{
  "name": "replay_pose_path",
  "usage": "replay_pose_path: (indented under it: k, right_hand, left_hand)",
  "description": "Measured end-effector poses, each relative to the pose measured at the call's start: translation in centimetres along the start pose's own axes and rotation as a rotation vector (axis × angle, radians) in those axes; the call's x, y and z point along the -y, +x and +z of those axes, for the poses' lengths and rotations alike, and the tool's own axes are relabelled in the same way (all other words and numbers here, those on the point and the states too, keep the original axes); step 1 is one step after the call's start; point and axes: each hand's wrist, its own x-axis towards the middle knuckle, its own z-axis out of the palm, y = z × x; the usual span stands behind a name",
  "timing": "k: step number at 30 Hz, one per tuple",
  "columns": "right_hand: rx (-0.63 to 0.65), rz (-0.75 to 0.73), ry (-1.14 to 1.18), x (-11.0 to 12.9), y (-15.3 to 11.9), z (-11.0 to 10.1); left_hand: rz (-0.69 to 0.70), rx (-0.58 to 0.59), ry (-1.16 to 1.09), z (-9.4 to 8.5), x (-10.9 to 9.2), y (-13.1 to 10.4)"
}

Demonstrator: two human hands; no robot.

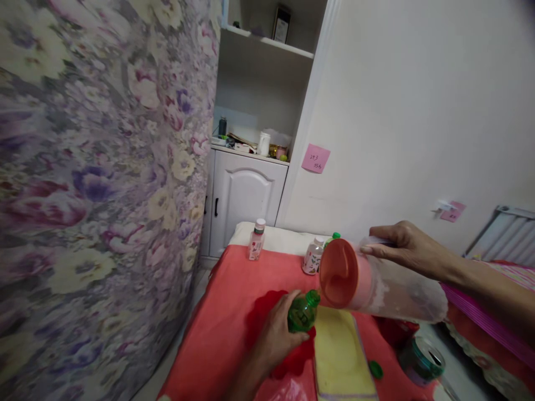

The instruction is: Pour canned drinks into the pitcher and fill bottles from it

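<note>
My left hand (pixel 278 334) is wrapped round a small green bottle (pixel 301 314), its uncapped neck tilted up and to the right. In my right hand (pixel 401 248) is the handle of a large translucent pitcher (pixel 393 289) with an orange rim, tipped on its side, its mouth facing left just above and right of the bottle's neck. Below them a yellow cloth (pixel 343 356) lies on the red-covered table (pixel 221 301), with a green cap (pixel 375 368) beside it. No stream between pitcher and bottle can be made out.
A clear bottle with a white cap (pixel 256 240) stands at the table's back left. Another labelled bottle (pixel 312 257) and a green-capped one (pixel 334 238) are behind the pitcher. An open can (pixel 422 359) sits at right. A floral curtain (pixel 104 167) hangs at left.
</note>
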Motion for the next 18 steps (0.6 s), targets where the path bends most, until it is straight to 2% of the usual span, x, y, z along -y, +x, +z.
replay_pose_path:
  k: [18]
  right_hand:
    - [0.005, -0.011, -0.015, 0.52, 0.13, -0.07]
  left_hand:
    - [0.012, -0.013, -0.001, 0.19, 0.49, -0.01]
